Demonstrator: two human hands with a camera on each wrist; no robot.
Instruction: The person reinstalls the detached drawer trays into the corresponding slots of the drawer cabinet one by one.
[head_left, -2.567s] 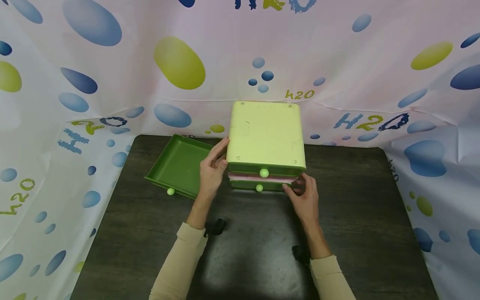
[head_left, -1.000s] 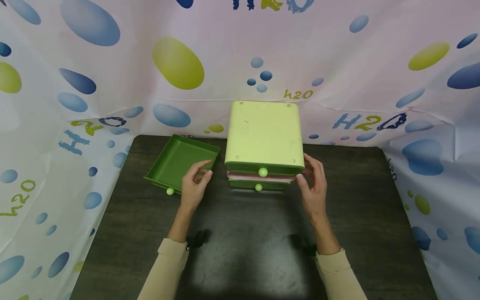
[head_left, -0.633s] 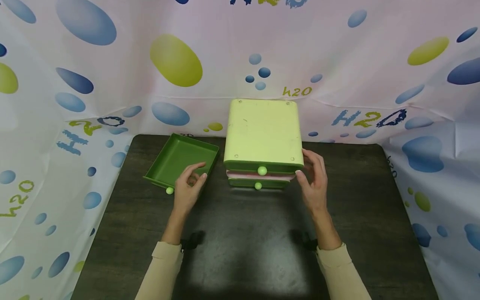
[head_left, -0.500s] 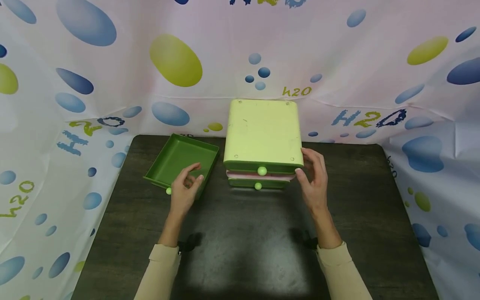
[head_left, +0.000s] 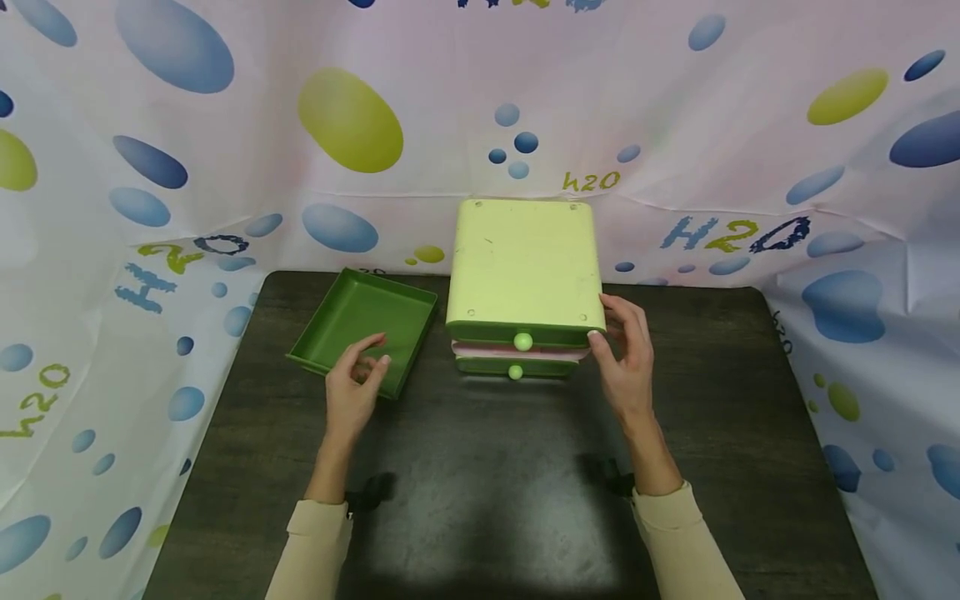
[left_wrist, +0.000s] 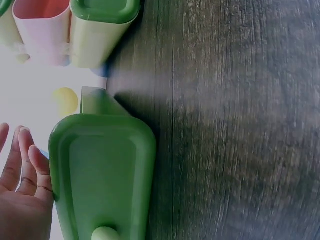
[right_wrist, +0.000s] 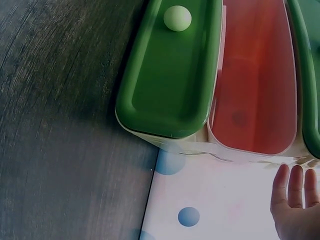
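Note:
A small drawer unit (head_left: 525, 262) with a pale yellow-green top stands at the back of the table. Its top drawer (head_left: 487, 335) and bottom drawer (head_left: 483, 367) have green fronts with round light-green knobs. Between them is a pink compartment (right_wrist: 255, 85), open at the front with a bare interior. The removed green drawer (head_left: 367, 312) lies on the table to the left. My left hand (head_left: 351, 400) hovers over its near right part, fingers loosely bent, holding nothing. My right hand (head_left: 628, 362) is at the unit's right front edge, fingers extended along the side, thumb at the front corner.
The dark wood table (head_left: 495, 483) extends in front of and beside the unit. A white curtain (head_left: 675, 100) printed with blue and yellow spots hangs close behind and at both sides. A dark wrist device (head_left: 371, 492) sits below my left hand.
My left hand has left the unit's left side and drifted left over the loose drawer. My right hand has shifted from the bottom drawer's corner up to the unit's upper right edge.

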